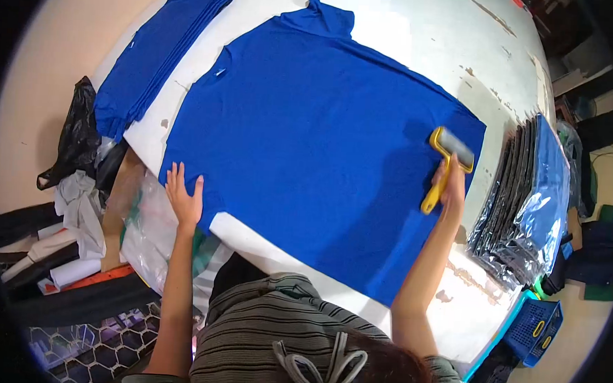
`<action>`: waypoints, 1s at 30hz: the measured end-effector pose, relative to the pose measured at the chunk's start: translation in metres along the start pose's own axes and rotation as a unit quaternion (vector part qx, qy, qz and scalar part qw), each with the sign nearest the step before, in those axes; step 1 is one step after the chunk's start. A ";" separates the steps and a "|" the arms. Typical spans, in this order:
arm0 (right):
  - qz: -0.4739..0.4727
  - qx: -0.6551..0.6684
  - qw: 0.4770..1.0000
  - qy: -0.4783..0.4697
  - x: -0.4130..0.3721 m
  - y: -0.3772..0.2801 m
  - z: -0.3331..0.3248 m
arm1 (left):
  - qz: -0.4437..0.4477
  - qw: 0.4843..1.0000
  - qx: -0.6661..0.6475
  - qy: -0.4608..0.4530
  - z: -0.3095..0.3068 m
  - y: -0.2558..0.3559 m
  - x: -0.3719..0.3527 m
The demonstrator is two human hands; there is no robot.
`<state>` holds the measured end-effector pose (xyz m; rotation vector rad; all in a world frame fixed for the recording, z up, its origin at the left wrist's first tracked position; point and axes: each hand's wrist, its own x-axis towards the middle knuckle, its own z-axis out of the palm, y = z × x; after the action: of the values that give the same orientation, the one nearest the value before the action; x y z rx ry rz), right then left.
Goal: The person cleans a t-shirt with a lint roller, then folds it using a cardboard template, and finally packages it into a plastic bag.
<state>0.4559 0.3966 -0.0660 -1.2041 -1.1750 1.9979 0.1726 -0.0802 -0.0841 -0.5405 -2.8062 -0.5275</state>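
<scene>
A blue T-shirt (302, 136) lies spread flat on the white table (403, 24), its collar toward the left and its hem toward the right. My right hand (452, 183) is wrapped round the yellow handle of a lint roller (455, 149), held over the shirt near its hem. The roller's grey cylinder points away from me. My left hand (185, 198) rests flat with fingers spread at the shirt's near left sleeve, by the table edge.
A stack of folded blue shirts (162, 55) lies at the table's far left. Bagged garments (525, 194) are piled on the right. A blue basket (534, 331) stands beyond the right edge. Beside the left edge hang a black plastic bag (76, 133) and fabric rolls (77, 272).
</scene>
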 end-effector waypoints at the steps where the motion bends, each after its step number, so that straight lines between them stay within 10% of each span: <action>1: -0.001 -0.010 1.000 0.025 -0.036 0.015 0.004 | 0.000 1.000 -0.001 0.002 -0.001 -0.001 0.001; 12: 0.174 0.019 0.973 0.151 -0.329 0.097 0.038 | 0.008 1.000 -0.007 0.013 0.007 -0.011 -0.001; 30: 0.106 -0.015 0.981 0.161 -0.229 0.100 0.140 | -0.014 0.999 -0.050 0.012 0.004 -0.092 0.063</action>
<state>0.4394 0.1138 -0.0231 -1.6551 -0.9506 1.8442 0.0788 -0.1385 -0.0970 -0.5116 -2.7797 -0.6789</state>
